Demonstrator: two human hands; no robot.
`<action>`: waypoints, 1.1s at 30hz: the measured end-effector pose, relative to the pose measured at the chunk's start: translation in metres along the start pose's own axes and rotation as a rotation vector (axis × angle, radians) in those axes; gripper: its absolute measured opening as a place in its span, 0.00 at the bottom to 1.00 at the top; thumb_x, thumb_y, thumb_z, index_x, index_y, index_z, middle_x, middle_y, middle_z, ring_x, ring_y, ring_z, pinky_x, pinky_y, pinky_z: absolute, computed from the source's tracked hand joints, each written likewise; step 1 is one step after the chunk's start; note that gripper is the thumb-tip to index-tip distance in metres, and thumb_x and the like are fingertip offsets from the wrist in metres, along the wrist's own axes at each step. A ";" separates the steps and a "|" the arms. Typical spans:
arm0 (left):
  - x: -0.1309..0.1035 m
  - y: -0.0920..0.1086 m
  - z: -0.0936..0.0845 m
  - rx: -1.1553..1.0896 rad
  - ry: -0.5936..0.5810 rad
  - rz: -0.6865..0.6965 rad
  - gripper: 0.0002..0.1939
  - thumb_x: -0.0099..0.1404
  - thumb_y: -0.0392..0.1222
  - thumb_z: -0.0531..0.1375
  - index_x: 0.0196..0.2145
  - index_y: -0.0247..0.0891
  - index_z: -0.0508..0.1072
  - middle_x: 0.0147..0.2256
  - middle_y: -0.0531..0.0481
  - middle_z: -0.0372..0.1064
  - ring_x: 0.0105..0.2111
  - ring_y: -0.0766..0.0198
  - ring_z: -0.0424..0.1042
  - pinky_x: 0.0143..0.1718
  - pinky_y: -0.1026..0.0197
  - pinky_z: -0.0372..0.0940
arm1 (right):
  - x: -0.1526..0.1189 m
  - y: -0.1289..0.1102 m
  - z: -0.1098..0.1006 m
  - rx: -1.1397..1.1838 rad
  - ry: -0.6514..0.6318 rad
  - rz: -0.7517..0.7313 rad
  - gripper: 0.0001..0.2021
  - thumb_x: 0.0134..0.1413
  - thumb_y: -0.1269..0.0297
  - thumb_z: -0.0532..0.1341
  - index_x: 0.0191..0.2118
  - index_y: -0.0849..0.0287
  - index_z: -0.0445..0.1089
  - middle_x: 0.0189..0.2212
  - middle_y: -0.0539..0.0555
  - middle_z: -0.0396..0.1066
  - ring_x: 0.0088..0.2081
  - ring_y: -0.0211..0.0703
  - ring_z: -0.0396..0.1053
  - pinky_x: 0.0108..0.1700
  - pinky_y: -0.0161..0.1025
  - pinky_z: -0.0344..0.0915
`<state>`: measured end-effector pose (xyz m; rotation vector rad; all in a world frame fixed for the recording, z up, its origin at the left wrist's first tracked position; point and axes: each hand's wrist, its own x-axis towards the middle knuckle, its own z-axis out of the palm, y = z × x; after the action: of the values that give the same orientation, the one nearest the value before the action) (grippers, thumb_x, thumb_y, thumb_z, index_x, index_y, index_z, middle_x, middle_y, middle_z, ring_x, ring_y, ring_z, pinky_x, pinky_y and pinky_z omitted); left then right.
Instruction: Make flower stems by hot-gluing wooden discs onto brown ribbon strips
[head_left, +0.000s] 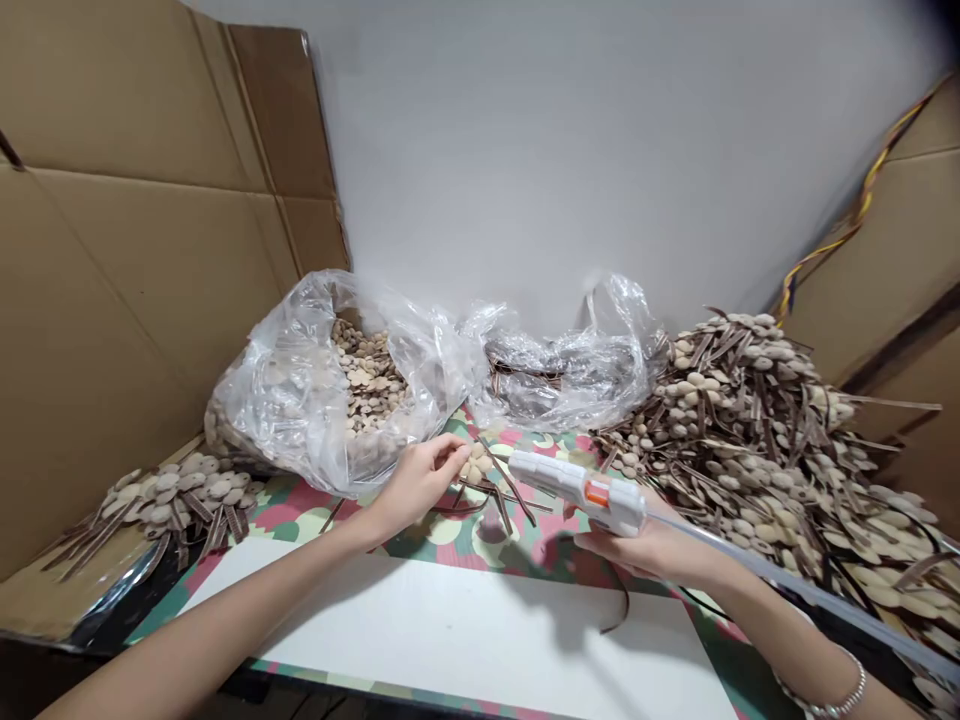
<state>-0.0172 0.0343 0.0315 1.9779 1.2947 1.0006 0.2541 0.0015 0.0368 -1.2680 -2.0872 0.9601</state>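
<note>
White board (450, 630) as reference, lying on the camo-patterned bench (480, 548). Disc cluster (477, 463), pale discs with dark strips (517, 490) splayed out, sits on the bench just beyond the board's far edge. Left hand (420, 480) is beyond the board too, at the cluster's left side: fingers bunched in a pinch, but they hide the contact, so can't tell if they actually grip it. Right hand (667, 550), over the board's far right corner, is wrapped around a white glue gun (577, 488), nose toward the cluster; long clear rod (810, 588) runs back from its rear. Past the board: open plastic bag of discs (277, 385) and a second plastic bag (547, 375) with dark contents. Right of board: big heap (765, 440) of similar clusters. Left of board: smaller pile (180, 495).
</note>
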 end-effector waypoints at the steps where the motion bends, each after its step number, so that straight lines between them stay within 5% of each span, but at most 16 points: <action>1: -0.001 -0.001 0.000 0.000 -0.002 -0.007 0.16 0.64 0.49 0.48 0.33 0.36 0.70 0.24 0.53 0.62 0.24 0.67 0.59 0.24 0.67 0.54 | 0.001 -0.001 0.002 0.010 -0.023 0.035 0.16 0.46 0.53 0.61 0.37 0.58 0.68 0.23 0.48 0.64 0.24 0.38 0.62 0.26 0.33 0.61; 5: -0.002 -0.001 -0.001 0.012 -0.022 -0.024 0.16 0.64 0.49 0.48 0.34 0.36 0.71 0.24 0.53 0.64 0.23 0.67 0.59 0.22 0.68 0.53 | 0.003 -0.005 0.007 0.086 -0.109 0.192 0.16 0.47 0.52 0.60 0.38 0.59 0.67 0.18 0.45 0.58 0.18 0.32 0.53 0.19 0.29 0.54; 11: -0.002 -0.004 0.003 0.030 -0.024 0.001 0.16 0.64 0.48 0.48 0.36 0.37 0.72 0.30 0.52 0.70 0.28 0.65 0.65 0.28 0.67 0.57 | 0.003 0.001 0.015 0.080 -0.104 0.265 0.15 0.45 0.51 0.61 0.34 0.58 0.68 0.20 0.48 0.64 0.20 0.34 0.57 0.19 0.29 0.56; 24: -0.002 -0.004 0.002 -0.072 -0.053 -0.018 0.14 0.64 0.46 0.50 0.34 0.36 0.72 0.28 0.52 0.69 0.25 0.68 0.63 0.24 0.69 0.55 | 0.003 0.001 0.022 0.048 -0.031 0.308 0.16 0.46 0.51 0.60 0.33 0.60 0.69 0.25 0.52 0.68 0.23 0.37 0.62 0.22 0.32 0.60; 33: -0.002 0.004 0.000 -0.120 -0.088 -0.082 0.16 0.63 0.47 0.51 0.36 0.34 0.72 0.27 0.51 0.69 0.22 0.69 0.60 0.22 0.69 0.54 | 0.003 0.006 0.021 0.011 -0.104 0.222 0.14 0.48 0.53 0.60 0.35 0.59 0.69 0.30 0.52 0.72 0.29 0.42 0.67 0.31 0.34 0.64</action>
<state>-0.0159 0.0308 0.0345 1.8423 1.2284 0.9199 0.2408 0.0000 0.0195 -1.4971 -2.0451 1.1548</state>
